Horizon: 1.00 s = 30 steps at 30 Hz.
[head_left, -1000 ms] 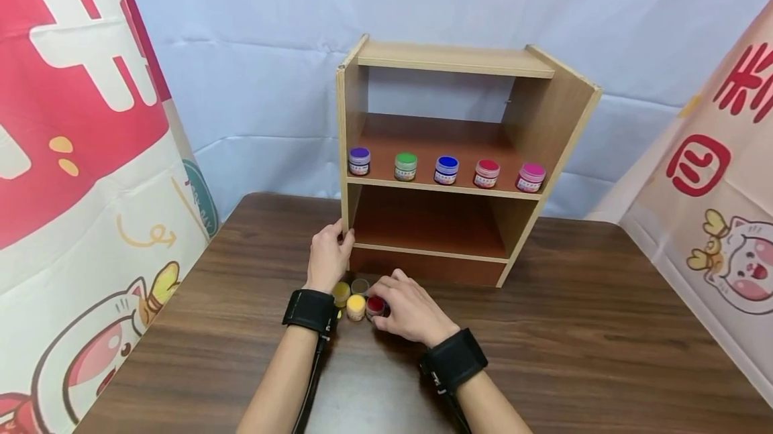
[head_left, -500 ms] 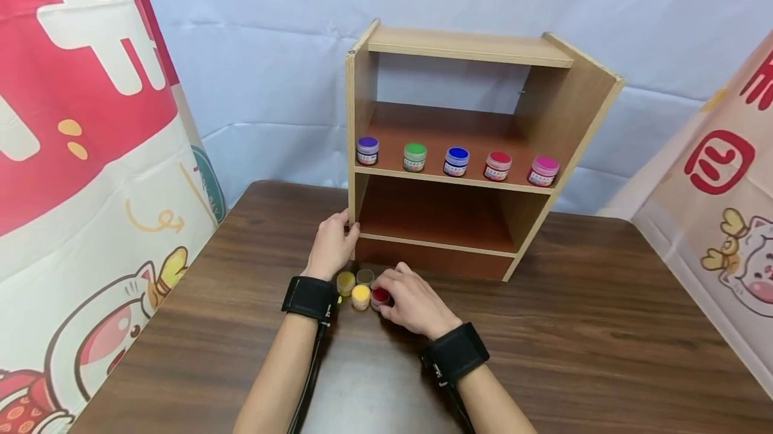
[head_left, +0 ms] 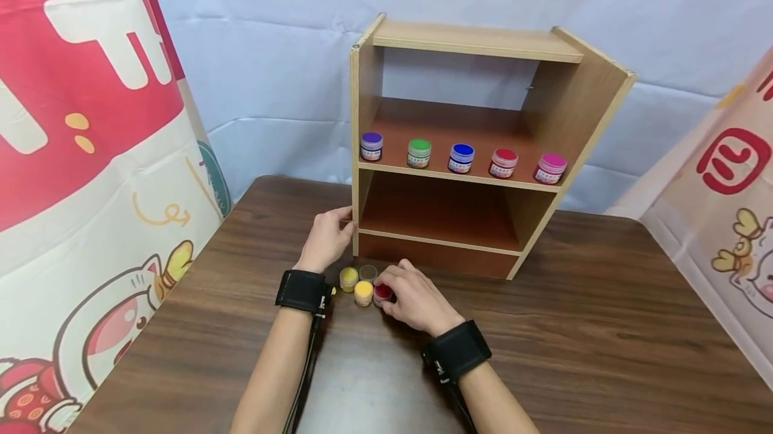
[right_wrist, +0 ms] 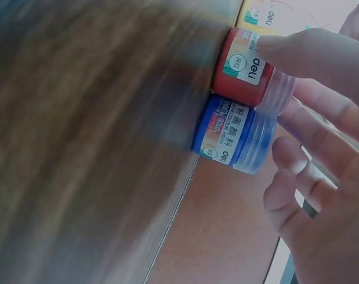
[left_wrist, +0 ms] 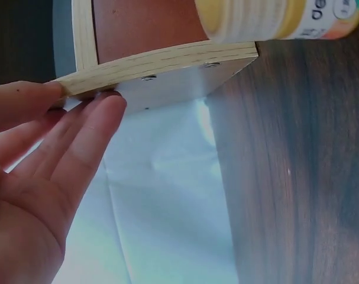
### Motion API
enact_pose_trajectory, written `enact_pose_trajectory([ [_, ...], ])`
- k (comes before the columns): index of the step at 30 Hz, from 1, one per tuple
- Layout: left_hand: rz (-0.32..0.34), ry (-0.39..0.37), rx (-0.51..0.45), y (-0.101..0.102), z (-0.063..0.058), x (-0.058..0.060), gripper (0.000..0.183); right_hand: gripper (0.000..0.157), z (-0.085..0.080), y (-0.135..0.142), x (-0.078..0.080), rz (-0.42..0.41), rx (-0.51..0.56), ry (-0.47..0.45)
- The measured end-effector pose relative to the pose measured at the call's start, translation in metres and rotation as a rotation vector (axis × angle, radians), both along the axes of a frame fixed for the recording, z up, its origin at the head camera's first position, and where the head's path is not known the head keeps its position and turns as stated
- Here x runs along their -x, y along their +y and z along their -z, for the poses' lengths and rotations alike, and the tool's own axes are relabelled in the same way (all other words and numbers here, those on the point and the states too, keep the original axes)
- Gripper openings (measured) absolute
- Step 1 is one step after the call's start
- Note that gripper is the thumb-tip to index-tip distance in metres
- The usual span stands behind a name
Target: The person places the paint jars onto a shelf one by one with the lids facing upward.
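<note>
My left hand (head_left: 326,241) is at the front edge of the left side panel of a wooden shelf unit (head_left: 447,245), thumb by the edge. In the left wrist view, straight fingers (left_wrist: 87,133) lie against the panel's outer face. My right hand (head_left: 418,298) holds a red paint jar (head_left: 383,294) on the table, its thumb on the label in the right wrist view. A blue paint jar (right_wrist: 226,133) stands against the red one, hidden by the hand from above. Beside them stand a yellow jar (head_left: 364,293), a darker yellow jar (head_left: 349,279) and a dark-topped jar (head_left: 368,274).
Along the upper shelf's front stand purple (head_left: 372,146), green (head_left: 419,153), blue (head_left: 461,158), red (head_left: 504,163) and pink (head_left: 550,169) paint jars. The dark wooden table (head_left: 604,327) reaches towards printed cloths (head_left: 151,233) at both sides and a pale cloth behind.
The head view has shifted, so the shelf unit sits higher and further right. My left hand's thumb has slid slightly off the panel's front edge. The right hand keeps its place at the red jar.
</note>
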<state>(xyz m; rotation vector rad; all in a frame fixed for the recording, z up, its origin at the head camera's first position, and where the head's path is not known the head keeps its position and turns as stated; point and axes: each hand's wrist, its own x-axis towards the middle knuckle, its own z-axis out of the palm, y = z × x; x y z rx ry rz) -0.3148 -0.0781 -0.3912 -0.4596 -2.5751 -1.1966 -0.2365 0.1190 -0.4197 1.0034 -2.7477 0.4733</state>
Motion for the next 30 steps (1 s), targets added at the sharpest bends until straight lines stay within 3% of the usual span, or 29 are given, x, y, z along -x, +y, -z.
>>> enact_pose_trajectory([
  [8,0.004,0.003,-0.020,-0.003,0.000,0.002,0.033,0.025,-0.002,0.000,0.004,-0.018,0.008,-0.003],
  [16,-0.002,-0.004,-0.007,-0.005,-0.003,0.006,0.034,0.024,-0.013,-0.001,0.007,0.008,0.075,-0.042],
  [30,0.012,-0.028,-0.017,-0.003,0.002,0.002,0.035,0.027,-0.026,-0.004,0.013,0.033,0.169,-0.032],
])
